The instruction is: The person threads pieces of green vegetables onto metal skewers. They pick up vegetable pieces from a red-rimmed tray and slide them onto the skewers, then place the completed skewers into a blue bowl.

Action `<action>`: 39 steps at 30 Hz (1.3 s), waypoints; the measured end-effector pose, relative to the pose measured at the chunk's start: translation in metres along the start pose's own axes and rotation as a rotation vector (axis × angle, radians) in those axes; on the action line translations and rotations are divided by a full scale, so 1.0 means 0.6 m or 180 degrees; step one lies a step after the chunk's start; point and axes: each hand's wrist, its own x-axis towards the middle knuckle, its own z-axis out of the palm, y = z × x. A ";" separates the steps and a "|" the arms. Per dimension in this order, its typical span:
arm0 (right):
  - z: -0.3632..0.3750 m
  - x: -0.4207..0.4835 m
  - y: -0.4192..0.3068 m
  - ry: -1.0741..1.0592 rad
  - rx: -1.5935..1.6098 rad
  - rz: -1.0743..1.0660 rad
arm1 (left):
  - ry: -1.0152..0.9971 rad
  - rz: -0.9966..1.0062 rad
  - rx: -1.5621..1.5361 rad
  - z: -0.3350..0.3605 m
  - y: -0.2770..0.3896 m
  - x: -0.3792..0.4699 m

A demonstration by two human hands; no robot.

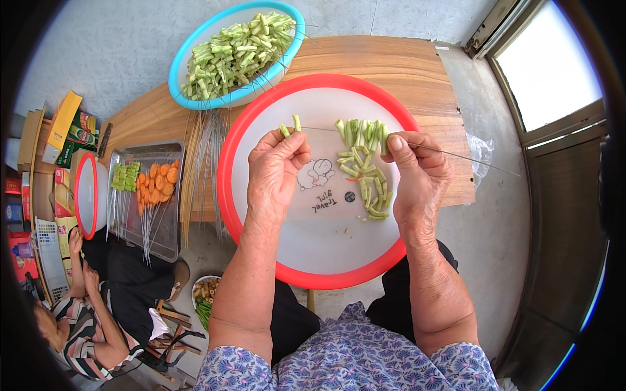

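Note:
A thin metal skewer [469,159] runs level across the red-rimmed round plastic basin [313,251]. My right hand [420,171] grips it, fingers against a row of green bean pieces [359,133] threaded side by side. At the skewer's other end my left hand [279,163] pinches short bean pieces [296,122] between thumb and fingers; whether the tip enters one is unclear. Loose cut bean pieces [374,188] lie in the basin below the threaded row. Behind, a blue-rimmed oval basin [177,63] holds a heap of bean pieces with metal skewers among them.
Bundled bamboo and metal skewers [193,171] lie on the wooden table [371,56]. A tray [168,249] at left holds skewered carrot slices [157,183] and green pieces [125,176]. Another person [93,332] sits at lower left near a small red-rimmed basin [86,195]. A plastic bag [481,154] is at the table's right end.

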 end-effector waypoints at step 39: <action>0.014 -0.002 0.004 0.0223 0.0055 0.0230 | 0.0192 0.0374 0.0860 0.020 0.000 -0.023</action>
